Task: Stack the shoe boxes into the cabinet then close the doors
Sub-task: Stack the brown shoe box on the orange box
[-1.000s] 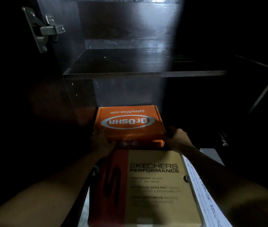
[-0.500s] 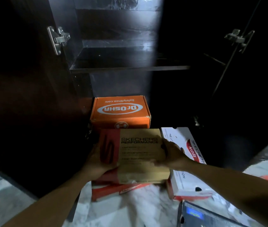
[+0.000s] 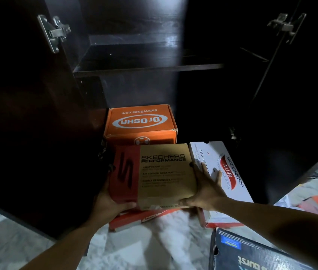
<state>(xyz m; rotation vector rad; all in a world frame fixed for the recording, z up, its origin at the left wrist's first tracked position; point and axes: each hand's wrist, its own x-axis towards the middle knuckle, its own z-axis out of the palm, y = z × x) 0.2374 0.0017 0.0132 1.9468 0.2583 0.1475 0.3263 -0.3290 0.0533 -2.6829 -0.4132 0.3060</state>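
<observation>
Below frame centre, left hand (image 3: 107, 201) and right hand (image 3: 206, 190) clasped the tan box (image 3: 154, 176), one grip per side; orange box (image 3: 140, 121) sat just above.

In the cabinet (image 3: 134, 90), below the shelf (image 3: 144, 57), sits the Osha box (image 3: 140, 121), with the Performance box (image 3: 154, 172) nearer, above a lower box (image 3: 134, 219), and the ArchFit box (image 3: 226, 172) right of it.
</observation>
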